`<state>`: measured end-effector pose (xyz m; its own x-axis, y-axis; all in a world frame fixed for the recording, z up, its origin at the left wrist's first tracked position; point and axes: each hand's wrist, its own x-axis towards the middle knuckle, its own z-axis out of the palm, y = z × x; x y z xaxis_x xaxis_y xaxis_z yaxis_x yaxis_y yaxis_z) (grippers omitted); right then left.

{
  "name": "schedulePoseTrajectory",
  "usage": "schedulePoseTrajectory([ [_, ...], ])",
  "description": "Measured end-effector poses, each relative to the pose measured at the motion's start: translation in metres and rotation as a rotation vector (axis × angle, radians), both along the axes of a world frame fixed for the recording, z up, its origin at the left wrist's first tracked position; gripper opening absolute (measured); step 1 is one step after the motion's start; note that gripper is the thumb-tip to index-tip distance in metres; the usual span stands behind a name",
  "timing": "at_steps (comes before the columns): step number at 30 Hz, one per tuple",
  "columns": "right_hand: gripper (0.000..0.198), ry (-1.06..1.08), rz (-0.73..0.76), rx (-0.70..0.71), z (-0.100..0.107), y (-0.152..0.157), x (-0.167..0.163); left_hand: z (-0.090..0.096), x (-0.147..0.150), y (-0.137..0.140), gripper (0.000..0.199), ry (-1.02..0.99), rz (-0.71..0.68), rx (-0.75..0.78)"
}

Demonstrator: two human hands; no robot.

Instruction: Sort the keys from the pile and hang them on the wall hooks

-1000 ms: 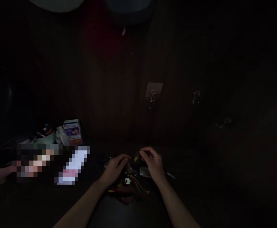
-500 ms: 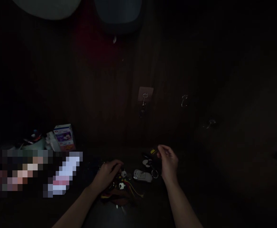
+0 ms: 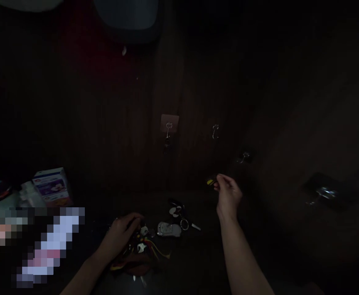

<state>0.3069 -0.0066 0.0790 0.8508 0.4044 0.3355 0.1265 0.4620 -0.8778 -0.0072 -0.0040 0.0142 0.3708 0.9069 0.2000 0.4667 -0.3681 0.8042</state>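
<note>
The scene is very dark. My right hand [image 3: 228, 194] is raised at the right, fingertips pinched on a small dark object with a yellow part [image 3: 210, 181]; its exact kind is unclear. My left hand [image 3: 122, 229] rests low beside a pile of keys and trinkets, fingers loosely bent and thumb slightly apart, with nothing visible in it. Near its fingertips lies a round-headed key [image 3: 144, 230]. The pile includes a brown item [image 3: 138, 266] and red, yellow and green cords [image 3: 159, 249]. To its right are a grey oval fob [image 3: 169, 229] and a metal ring [image 3: 184, 224].
On the dark wall are a hook on a pale plate [image 3: 169, 123] with something dark hanging from it, and more metal hooks [image 3: 215, 132], [image 3: 244, 157], [image 3: 326, 192]. At left stands a purple and white box [image 3: 52, 186]. A dark-rimmed grey object [image 3: 127, 16] is overhead.
My right hand has lifted and moved right with the small yellow-and-dark object, away from the ring and fob. The view has turned right. My left hand stays by the pile.
</note>
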Motion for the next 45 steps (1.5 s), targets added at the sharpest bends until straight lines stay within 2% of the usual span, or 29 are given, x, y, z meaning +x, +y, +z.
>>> schedulePoseTrajectory([
  [4, 0.020, -0.001, -0.198, 0.076, 0.024, 0.008, 0.040, -0.002, 0.000, 0.003, 0.028, 0.028, -0.017, -0.012],
  [7, 0.016, -0.003, -0.279, 0.060, 0.036, 0.017, 0.063, -0.003, 0.000, 0.004, 0.028, 0.035, -0.022, -0.022],
  [11, 0.013, -0.062, -0.307, -0.023, 0.043, 0.030, 0.080, -0.002, 0.001, 0.003, 0.030, 0.032, -0.023, -0.031],
  [16, 0.014, -0.151, -0.321, -0.125, 0.044, 0.038, 0.084, -0.001, 0.001, 0.003, 0.030, 0.036, -0.030, -0.013],
  [20, 0.012, -0.330, -0.534, -0.307, 0.042, 0.038, 0.081, -0.004, 0.000, 0.004, 0.031, 0.057, -0.025, -0.008],
  [22, 0.011, -0.404, -0.595, -0.351, 0.040, 0.039, 0.082, -0.006, 0.000, 0.004, 0.031, 0.060, -0.024, -0.013],
  [31, 0.016, -0.360, -0.520, -0.235, 0.023, 0.040, 0.088, -0.009, -0.001, 0.006, 0.029, 0.043, -0.037, -0.024],
  [40, 0.023, -0.260, -0.362, -0.223, -0.014, 0.027, 0.073, -0.004, 0.000, 0.005, 0.029, 0.061, -0.029, -0.046],
  [45, 0.028, -0.278, -0.256, -0.248, -0.023, 0.032, 0.060, -0.008, -0.001, 0.006, 0.028, 0.061, -0.033, -0.030],
])
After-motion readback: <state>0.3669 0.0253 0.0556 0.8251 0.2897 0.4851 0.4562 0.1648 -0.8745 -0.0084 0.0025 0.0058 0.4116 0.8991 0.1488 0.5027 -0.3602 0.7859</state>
